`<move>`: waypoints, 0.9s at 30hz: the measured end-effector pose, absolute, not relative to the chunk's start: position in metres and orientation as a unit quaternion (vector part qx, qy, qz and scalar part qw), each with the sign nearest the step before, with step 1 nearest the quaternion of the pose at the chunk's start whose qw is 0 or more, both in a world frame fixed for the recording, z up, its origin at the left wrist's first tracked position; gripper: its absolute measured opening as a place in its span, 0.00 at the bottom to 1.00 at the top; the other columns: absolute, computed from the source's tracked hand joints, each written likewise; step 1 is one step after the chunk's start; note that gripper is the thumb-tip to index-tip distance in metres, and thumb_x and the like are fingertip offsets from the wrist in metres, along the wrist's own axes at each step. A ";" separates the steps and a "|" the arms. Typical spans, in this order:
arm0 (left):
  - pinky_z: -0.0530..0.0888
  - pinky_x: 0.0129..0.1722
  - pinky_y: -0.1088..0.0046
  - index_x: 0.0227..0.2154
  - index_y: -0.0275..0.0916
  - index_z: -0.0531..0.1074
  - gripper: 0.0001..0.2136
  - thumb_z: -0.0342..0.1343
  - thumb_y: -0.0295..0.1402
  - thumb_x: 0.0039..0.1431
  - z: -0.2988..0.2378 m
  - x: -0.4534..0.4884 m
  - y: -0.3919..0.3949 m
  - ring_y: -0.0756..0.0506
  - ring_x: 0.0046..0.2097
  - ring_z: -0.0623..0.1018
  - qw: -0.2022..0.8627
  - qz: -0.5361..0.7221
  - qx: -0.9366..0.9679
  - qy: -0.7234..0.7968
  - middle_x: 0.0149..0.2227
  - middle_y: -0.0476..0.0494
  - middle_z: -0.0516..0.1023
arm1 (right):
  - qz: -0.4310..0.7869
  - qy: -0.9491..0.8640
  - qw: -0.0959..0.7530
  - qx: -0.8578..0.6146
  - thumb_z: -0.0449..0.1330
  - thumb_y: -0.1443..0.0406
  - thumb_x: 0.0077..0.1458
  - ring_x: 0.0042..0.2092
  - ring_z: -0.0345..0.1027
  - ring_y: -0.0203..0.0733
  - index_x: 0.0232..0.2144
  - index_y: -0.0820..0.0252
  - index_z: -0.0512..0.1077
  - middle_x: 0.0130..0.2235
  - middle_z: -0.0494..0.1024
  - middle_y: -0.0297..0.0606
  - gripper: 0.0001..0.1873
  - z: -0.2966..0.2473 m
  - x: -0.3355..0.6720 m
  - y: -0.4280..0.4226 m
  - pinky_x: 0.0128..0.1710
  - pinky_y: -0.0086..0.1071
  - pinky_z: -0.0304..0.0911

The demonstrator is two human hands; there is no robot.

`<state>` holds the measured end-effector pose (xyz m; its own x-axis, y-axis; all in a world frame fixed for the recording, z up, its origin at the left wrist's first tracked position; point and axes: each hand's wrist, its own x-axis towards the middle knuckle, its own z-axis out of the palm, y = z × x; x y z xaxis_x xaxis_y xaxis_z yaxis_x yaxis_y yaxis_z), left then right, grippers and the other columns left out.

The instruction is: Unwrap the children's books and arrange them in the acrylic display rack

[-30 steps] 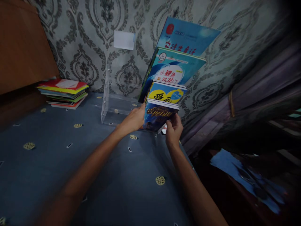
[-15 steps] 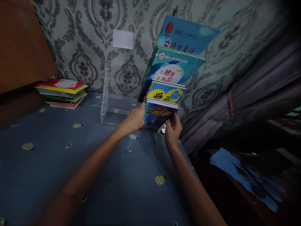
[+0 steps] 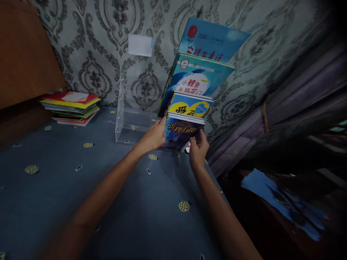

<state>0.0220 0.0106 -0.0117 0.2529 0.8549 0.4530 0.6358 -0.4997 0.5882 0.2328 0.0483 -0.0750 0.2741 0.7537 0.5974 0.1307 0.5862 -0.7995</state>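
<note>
Both my hands grip a dark blue book (image 3: 180,133) with gold lettering, the front one of a leaning row. My left hand (image 3: 154,137) is closed on its left edge and my right hand (image 3: 198,148) is closed on its lower right corner. Behind it lean a yellow and blue book (image 3: 191,106), a light blue book with red characters (image 3: 199,77) and a taller blue book (image 3: 214,41) against the patterned wall. The row stands at the right end of a clear acrylic book rack (image 3: 127,121).
A flat stack of colourful books (image 3: 72,106) lies at the far left on the blue dotted cloth (image 3: 81,187). A wooden board (image 3: 24,54) stands at the left. Purple curtains (image 3: 284,108) hang at the right, with a blue blurred thing (image 3: 282,200) below them.
Almost nothing differs. My hands keep their hold on the dark blue book; the view has drifted slightly.
</note>
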 end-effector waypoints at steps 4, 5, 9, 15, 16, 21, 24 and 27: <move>0.66 0.65 0.49 0.69 0.35 0.51 0.35 0.49 0.22 0.58 -0.010 0.024 0.007 0.34 0.67 0.66 0.146 0.373 0.774 0.491 0.65 0.28 0.65 | 0.228 -0.553 0.695 -0.399 0.62 0.61 0.48 0.62 0.67 0.56 0.59 0.61 0.71 0.60 0.74 0.49 0.34 -0.078 0.235 0.051 0.62 0.57 0.62; 0.66 0.65 0.49 0.69 0.35 0.51 0.34 0.49 0.22 0.59 -0.010 0.024 0.006 0.34 0.67 0.66 0.148 0.371 0.773 0.493 0.65 0.27 0.65 | 0.228 -0.554 0.694 -0.399 0.62 0.61 0.48 0.62 0.67 0.56 0.59 0.61 0.70 0.60 0.74 0.50 0.34 -0.078 0.235 0.051 0.62 0.57 0.62; 0.67 0.65 0.50 0.69 0.34 0.51 0.34 0.48 0.23 0.59 -0.009 0.023 0.007 0.35 0.68 0.64 0.155 0.369 0.776 0.487 0.66 0.28 0.64 | 0.220 -0.558 0.694 -0.399 0.63 0.60 0.49 0.61 0.68 0.55 0.59 0.61 0.71 0.59 0.76 0.48 0.33 -0.077 0.235 0.049 0.61 0.56 0.63; 0.66 0.65 0.50 0.69 0.35 0.51 0.34 0.49 0.24 0.59 -0.014 0.022 0.011 0.35 0.68 0.64 0.148 0.381 0.774 0.484 0.66 0.28 0.65 | 0.218 -0.543 0.700 -0.409 0.62 0.56 0.55 0.57 0.72 0.51 0.53 0.59 0.76 0.54 0.79 0.44 0.25 -0.072 0.240 0.051 0.61 0.53 0.64; 0.66 0.65 0.50 0.69 0.36 0.50 0.34 0.50 0.25 0.59 -0.015 0.023 0.011 0.35 0.68 0.64 0.146 0.385 0.771 0.486 0.66 0.29 0.65 | 0.218 -0.536 0.701 -0.417 0.61 0.54 0.57 0.56 0.72 0.51 0.52 0.58 0.77 0.53 0.80 0.43 0.24 -0.069 0.242 0.053 0.60 0.53 0.64; 0.65 0.65 0.49 0.70 0.32 0.47 0.35 0.49 0.26 0.60 -0.019 0.028 0.013 0.33 0.68 0.63 0.133 0.387 0.754 0.514 0.67 0.25 0.62 | 0.240 -0.515 0.710 -0.415 0.58 0.46 0.59 0.55 0.72 0.50 0.49 0.57 0.79 0.51 0.81 0.42 0.27 -0.053 0.244 0.069 0.57 0.49 0.66; 0.66 0.64 0.50 0.69 0.29 0.48 0.34 0.49 0.28 0.62 -0.018 0.031 0.014 0.33 0.68 0.64 0.125 0.377 0.745 0.536 0.66 0.23 0.63 | 0.267 -0.502 0.721 -0.396 0.56 0.42 0.59 0.56 0.71 0.49 0.48 0.58 0.79 0.51 0.81 0.42 0.30 -0.048 0.236 0.075 0.56 0.47 0.67; 0.67 0.63 0.50 0.69 0.30 0.50 0.32 0.50 0.33 0.64 -0.015 0.033 0.013 0.32 0.66 0.66 0.114 0.377 0.739 0.547 0.64 0.23 0.65 | 0.279 -0.486 0.734 -0.384 0.54 0.39 0.59 0.56 0.71 0.49 0.49 0.60 0.79 0.50 0.82 0.43 0.35 -0.045 0.229 0.078 0.56 0.46 0.66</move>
